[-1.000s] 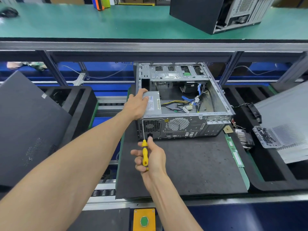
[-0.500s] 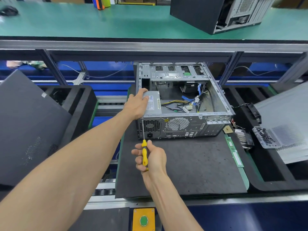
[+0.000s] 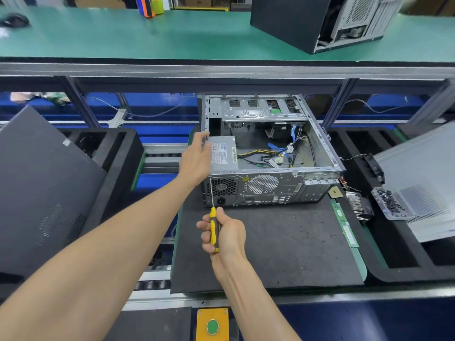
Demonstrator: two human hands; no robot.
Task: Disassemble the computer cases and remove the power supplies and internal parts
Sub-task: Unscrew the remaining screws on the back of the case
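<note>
An open grey computer case (image 3: 317,143) lies on its side on a black mat (image 3: 283,242), rear panel toward me. Inside its left end sits the grey power supply (image 3: 227,153) with a white label and loose yellow and black cables (image 3: 261,156) beside it. My left hand (image 3: 197,158) rests on the case's left top edge, fingers curled over the power supply's corner. My right hand (image 3: 225,233) grips a yellow-handled screwdriver (image 3: 212,227); its thin shaft points up at the rear panel's top left corner.
A dark side panel (image 3: 41,188) leans at the left over a black foam tray. At the right lie a grey perforated panel (image 3: 423,185), a clear tray of black screws (image 3: 391,203) and a heatsink. Another case (image 3: 307,20) stands on the green upper shelf. A yellow button box sits at the near edge.
My left hand's fingers have lifted and shifted slightly on the power supply corner. The right hand with the screwdriver has stayed almost still at the rear panel.
</note>
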